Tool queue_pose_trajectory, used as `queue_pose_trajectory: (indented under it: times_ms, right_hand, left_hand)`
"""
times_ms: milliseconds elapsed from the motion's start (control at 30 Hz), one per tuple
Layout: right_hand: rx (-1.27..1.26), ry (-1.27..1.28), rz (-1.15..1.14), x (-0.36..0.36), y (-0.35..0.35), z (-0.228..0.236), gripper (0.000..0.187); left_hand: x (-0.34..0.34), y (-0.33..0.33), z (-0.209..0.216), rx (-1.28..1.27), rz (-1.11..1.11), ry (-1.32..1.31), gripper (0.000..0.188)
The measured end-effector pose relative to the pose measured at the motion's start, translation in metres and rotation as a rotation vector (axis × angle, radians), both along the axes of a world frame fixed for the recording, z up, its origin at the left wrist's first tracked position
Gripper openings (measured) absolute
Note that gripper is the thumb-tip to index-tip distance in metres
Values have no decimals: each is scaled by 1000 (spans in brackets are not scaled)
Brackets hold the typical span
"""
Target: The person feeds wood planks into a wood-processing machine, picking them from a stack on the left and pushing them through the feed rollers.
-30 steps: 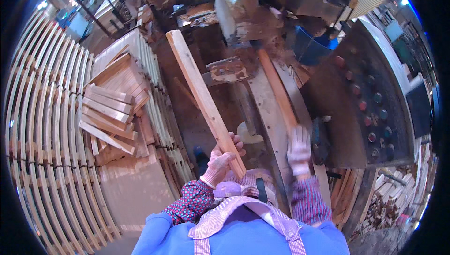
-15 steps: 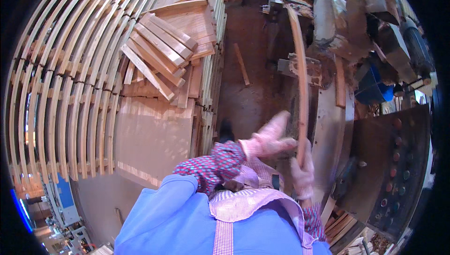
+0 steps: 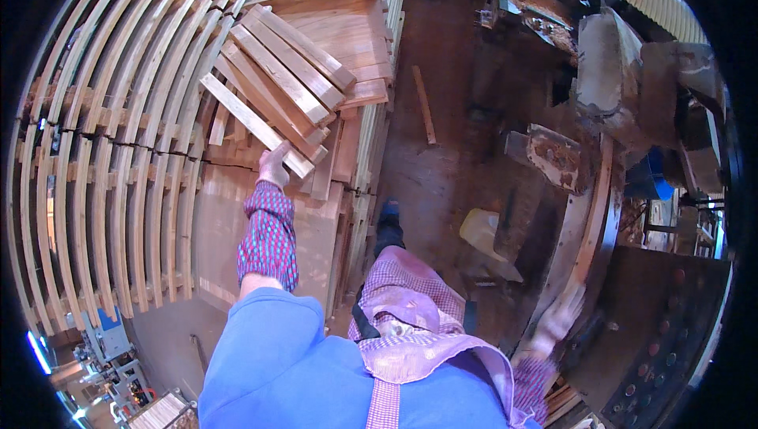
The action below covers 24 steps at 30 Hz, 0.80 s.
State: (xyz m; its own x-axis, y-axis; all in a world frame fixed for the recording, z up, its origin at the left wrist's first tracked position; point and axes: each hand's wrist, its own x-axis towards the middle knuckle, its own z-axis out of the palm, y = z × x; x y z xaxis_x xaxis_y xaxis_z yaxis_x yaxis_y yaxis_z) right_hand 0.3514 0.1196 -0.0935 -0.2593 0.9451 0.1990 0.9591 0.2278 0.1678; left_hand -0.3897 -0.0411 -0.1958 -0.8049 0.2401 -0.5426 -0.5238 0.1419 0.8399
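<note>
The left hand (image 3: 274, 165), gloved and extended from a checked sleeve, is seen laid upon the near end of a pale wooden slat (image 3: 254, 123), its fingers curled over the edge in a grasp. The slat lies diagonally on a loose pile of short boards (image 3: 304, 62), which is stacked upon a larger stack of curved slats (image 3: 103, 161). The right hand (image 3: 557, 322), blurred, is placed against a long curved wooden strip (image 3: 594, 224) beside the machine (image 3: 608, 74); whether it is clenched cannot be told.
</note>
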Motion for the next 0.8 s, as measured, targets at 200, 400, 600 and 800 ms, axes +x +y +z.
queue_pose_trajectory:
  times_ms: [200,400,600,800]
  right_hand:
    - [-51,14,11,-4,114,-13,50]
    - [-376,725,497,-142,74,47,57]
    - [-783,1129,423,-186,-73,84,95]
    - [-375,675,-62,-32,-146,67,79]
  left_hand:
    - [155,5,112,448,-9,-64,54]
    - [313,38,138,297,-246,194,54]
    - [379,50,134,725,-880,224,86]
    - [117,68,80,-143,-97,450,69]
